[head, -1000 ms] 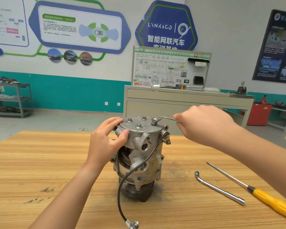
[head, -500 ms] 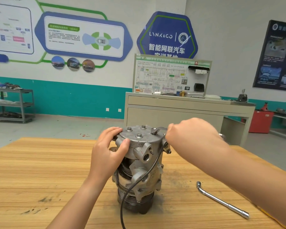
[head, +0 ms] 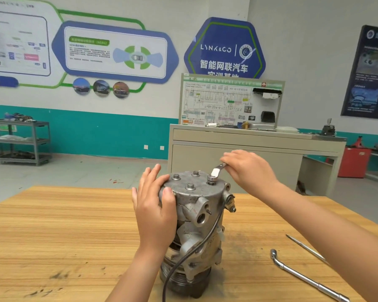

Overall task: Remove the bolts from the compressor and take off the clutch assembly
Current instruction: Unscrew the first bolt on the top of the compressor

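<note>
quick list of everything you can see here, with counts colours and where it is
compressor: 1, grey, upright mid table
bolts: 3 showing, grey, compressor top
wrench: 1, silver, socket on top's right edge
cable: 1, black, down compressor front
spare wrench: 1, silver, table right
screwdriver: 1, shaft only shows, table right
table: 1, wood
cabinet: 1, beige, behind table
cart: 1, grey, far left
left hand: presses compressor's left side
right hand: holds wrench
</note>
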The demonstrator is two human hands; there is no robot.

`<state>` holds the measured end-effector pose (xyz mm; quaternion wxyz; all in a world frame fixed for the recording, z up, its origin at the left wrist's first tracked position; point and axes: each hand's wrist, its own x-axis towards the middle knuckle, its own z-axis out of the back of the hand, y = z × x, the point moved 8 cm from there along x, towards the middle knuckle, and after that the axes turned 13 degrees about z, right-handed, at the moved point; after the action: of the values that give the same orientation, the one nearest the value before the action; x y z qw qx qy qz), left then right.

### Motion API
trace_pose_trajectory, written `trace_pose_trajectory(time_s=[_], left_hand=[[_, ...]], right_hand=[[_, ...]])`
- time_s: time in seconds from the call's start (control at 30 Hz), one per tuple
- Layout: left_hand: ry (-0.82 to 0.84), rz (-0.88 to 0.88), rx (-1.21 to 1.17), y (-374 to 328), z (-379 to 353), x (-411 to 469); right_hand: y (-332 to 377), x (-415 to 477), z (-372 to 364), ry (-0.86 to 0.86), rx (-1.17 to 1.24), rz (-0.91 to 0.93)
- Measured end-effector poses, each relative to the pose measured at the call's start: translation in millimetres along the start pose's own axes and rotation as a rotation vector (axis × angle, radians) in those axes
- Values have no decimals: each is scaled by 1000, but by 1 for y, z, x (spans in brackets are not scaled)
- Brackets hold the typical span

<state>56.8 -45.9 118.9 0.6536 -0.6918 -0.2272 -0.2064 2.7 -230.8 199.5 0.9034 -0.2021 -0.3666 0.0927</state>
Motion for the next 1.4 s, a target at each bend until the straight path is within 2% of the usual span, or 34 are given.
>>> trace_pose_trajectory(time_s=[0.1,0.17,0.23,0.33,0.4,0.47,0.6,0.7,0.83,1.03,1.2,1.4], left_hand=[[-22,-27,-51,-1,0,1],[-30,-57,-49,-2,2,1],[-17,-65,-36,-3,3,2],[-1,-64,-11,-4,3,2],[5,-68,-7,-7,3,3],[8,-70,-2,-9,3,2],[20,-50,-24,-9,5,5],[50,-45,-39,-9,4,4],[64,-23,-51,-7,4,3],[46,-18,-69,-5,3,2],[25,-31,-78,-3,3,2],[24,-25,-79,-2,3,3]], right_hand=[[8,31,-22,68,107,109],[12,38,-26,71,92,154],[2,32,-16,-67,130,14],[-25,10,20,-380,397,-356],[-26,-1,49,-494,516,-390],[-12,-6,70,-360,421,-307],[9,-35,73,141,109,-267],[20,-50,72,322,-11,-285],[30,-50,63,445,-46,-262],[48,-33,72,587,-229,-132],[73,-29,68,743,-284,2],[65,-17,75,689,-377,77]])
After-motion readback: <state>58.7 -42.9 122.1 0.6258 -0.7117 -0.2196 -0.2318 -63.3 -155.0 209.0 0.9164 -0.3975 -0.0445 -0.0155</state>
